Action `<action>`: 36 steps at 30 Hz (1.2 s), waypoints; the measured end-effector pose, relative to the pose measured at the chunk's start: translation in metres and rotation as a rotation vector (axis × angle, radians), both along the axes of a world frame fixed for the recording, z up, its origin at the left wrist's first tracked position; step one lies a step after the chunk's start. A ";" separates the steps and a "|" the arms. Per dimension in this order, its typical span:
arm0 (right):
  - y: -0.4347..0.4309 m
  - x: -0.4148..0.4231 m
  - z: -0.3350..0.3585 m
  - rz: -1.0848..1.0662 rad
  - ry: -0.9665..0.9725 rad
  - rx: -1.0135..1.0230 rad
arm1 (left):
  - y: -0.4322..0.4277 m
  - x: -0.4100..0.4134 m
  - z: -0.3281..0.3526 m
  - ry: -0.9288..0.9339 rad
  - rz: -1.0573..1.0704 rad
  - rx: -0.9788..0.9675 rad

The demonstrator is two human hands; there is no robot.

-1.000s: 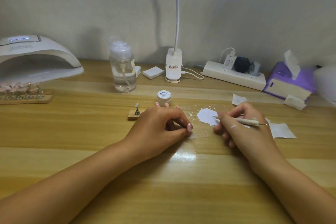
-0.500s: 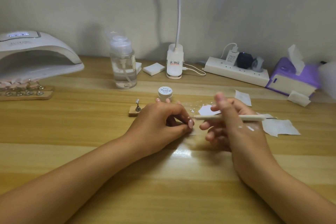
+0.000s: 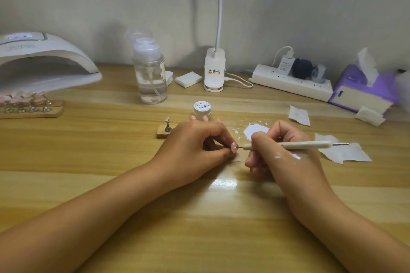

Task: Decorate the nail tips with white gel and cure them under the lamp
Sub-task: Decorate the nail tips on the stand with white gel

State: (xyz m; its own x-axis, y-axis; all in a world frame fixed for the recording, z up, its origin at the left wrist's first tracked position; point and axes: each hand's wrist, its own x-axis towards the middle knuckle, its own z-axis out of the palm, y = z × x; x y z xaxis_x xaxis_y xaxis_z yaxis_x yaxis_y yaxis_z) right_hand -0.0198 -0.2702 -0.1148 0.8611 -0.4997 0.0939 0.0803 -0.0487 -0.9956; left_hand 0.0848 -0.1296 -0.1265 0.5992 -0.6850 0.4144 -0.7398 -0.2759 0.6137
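Note:
My left hand point(image 3: 195, 148) rests on the wooden table and pinches a pink nail tip point(image 3: 234, 147) between thumb and fingers. My right hand point(image 3: 279, 150) grips a white dotting pen point(image 3: 295, 145), whose metal point touches the nail tip. A smear of white gel point(image 3: 255, 130) lies on a clear sheet just behind my hands, and white spots mark the back of my right hand. A small white gel jar point(image 3: 202, 109) stands behind my left hand. The white curing lamp point(image 3: 42, 62) sits at the far left, with a wooden rack of pink nail tips point(image 3: 26, 105) in front of it.
A single wooden nail stand point(image 3: 165, 131) sits left of my left hand. A clear pump bottle point(image 3: 150, 75), white pads point(image 3: 188, 78), a desk lamp base point(image 3: 214, 71), a power strip point(image 3: 290, 81) and a purple tissue box point(image 3: 361, 91) line the back. Paper wipes point(image 3: 346, 153) lie at the right.
My right hand turned the pen and brought its point leftward from the gel smear onto the nail tip. My left hand stayed in place with the tip.

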 end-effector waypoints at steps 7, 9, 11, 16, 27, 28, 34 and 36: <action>0.000 0.002 0.000 0.027 -0.008 -0.035 | -0.001 0.001 -0.001 -0.002 -0.003 -0.007; 0.000 0.002 0.000 0.030 -0.017 -0.032 | 0.000 0.001 -0.001 -0.003 -0.001 -0.004; 0.001 0.002 0.001 0.029 -0.020 -0.035 | 0.000 0.000 -0.001 -0.001 0.002 -0.003; 0.002 0.002 0.002 0.036 -0.015 -0.046 | -0.001 0.000 -0.001 0.002 0.005 -0.011; 0.000 0.002 0.000 0.028 -0.018 -0.043 | -0.001 0.001 -0.001 0.012 -0.006 -0.026; 0.000 0.002 0.000 0.029 -0.017 -0.044 | -0.001 0.001 -0.002 0.012 -0.006 -0.026; 0.000 0.002 -0.001 0.030 -0.013 -0.031 | -0.001 0.000 -0.002 0.009 -0.012 -0.026; -0.001 0.002 -0.001 0.025 -0.017 -0.037 | -0.001 0.000 -0.001 0.014 -0.015 -0.025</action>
State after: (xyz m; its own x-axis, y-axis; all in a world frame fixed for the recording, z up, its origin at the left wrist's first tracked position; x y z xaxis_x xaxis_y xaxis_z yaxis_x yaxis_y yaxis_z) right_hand -0.0174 -0.2715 -0.1159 0.8715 -0.4738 0.1267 0.0988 -0.0834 -0.9916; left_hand 0.0852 -0.1306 -0.1279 0.5945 -0.6835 0.4235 -0.7353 -0.2491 0.6303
